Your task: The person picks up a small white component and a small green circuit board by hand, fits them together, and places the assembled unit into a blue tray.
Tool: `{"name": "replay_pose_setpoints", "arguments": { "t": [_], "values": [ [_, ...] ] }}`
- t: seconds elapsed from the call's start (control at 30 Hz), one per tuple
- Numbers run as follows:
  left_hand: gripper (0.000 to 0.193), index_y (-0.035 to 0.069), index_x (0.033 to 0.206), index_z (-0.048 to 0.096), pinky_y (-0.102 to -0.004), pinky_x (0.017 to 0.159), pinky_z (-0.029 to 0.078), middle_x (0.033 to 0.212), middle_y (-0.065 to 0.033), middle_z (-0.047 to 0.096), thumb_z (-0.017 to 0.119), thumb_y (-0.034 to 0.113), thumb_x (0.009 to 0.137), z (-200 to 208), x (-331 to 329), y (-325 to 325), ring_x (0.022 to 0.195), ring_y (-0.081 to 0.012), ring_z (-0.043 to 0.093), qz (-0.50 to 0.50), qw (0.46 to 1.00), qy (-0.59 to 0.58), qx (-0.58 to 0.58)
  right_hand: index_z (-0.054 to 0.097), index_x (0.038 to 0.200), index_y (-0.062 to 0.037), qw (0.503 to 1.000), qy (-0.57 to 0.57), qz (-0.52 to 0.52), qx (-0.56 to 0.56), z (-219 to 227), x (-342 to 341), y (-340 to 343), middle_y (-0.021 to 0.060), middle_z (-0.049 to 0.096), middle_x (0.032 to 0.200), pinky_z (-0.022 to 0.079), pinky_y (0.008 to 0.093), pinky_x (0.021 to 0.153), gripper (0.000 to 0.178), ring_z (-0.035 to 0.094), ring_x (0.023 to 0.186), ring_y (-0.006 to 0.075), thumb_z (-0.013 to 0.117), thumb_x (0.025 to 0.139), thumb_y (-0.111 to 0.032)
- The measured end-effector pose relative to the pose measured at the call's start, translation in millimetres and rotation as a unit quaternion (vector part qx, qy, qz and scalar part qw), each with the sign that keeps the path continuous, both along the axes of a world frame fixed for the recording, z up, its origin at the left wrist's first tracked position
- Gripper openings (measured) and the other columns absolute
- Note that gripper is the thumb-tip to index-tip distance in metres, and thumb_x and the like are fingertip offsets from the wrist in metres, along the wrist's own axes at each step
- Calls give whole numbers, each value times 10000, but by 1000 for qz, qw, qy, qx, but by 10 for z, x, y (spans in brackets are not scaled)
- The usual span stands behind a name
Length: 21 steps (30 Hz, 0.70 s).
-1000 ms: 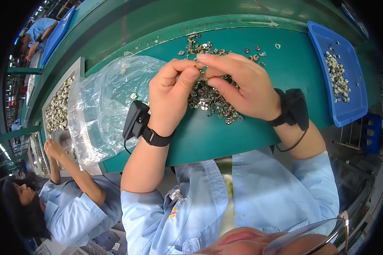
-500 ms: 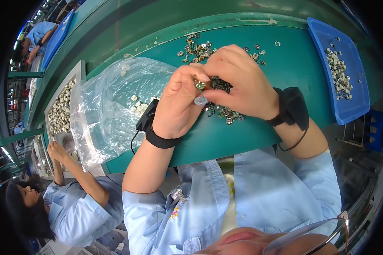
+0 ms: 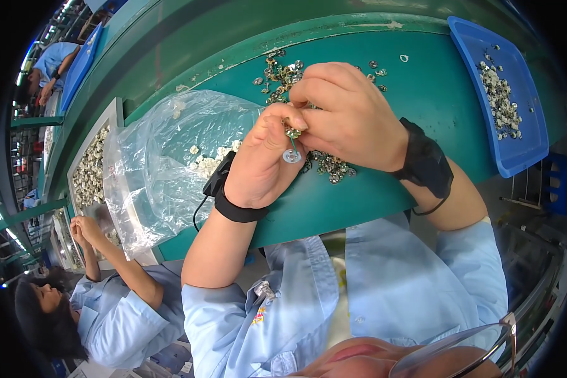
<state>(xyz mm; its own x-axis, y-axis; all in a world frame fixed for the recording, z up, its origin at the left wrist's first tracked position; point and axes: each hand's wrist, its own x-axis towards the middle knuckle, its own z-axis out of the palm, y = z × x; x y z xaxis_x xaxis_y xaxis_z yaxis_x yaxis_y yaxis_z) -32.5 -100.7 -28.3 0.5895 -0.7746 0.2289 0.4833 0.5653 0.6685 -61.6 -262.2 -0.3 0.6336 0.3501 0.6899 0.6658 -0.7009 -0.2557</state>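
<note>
From where I stand, the green desk (image 3: 428, 82) runs across in front of the person, with a clear plastic bag (image 3: 151, 167) spread at the left and a blue tray (image 3: 530, 142) of little pieces at the right. A loose pile of metal parts (image 3: 281, 79) lies on the desk beneath and beyond the hands. The right hand (image 3: 356, 123) is bent at the knuckles, its fingertips up against the left hand's; I can't tell whether it grips anything. The left hand (image 3: 258, 165) is curled, thumb and fingers pinching a small part (image 3: 292, 133) above the desk. That part's long axis runs nearly straight toward the person, the brassy end at the fingertips, the pale disc (image 3: 291, 156) at the end nearer the body.
</note>
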Motion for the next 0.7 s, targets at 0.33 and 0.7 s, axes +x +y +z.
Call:
{"name": "replay_pose_setpoints", "arguments": {
  "t": [0.33, 0.7],
  "values": [
    [233, 37, 998, 546, -254, 758, 425, 941, -65, 593, 492, 247, 912, 138, 125, 81, 854, -125, 547, 203, 962, -29, 178, 560, 928, -31, 926, 202, 52, 315, -13, -36, -96, 59, 574, 922, 442, 273, 756, 104, 561, 865, 167, 545, 831, -67],
    [245, 4, 1091, 540, -227, 720, 449, 884, -63, 617, 514, 154, 898, 121, 98, 77, 807, -105, 572, 189, 961, -80, 186, 495, 1078, 4, 796, 357, 171, 458, -1, 6, -140, 67, 597, 893, 460, 227, 721, 201, 567, 810, 112, 454, 913, -104]
  ]
}}
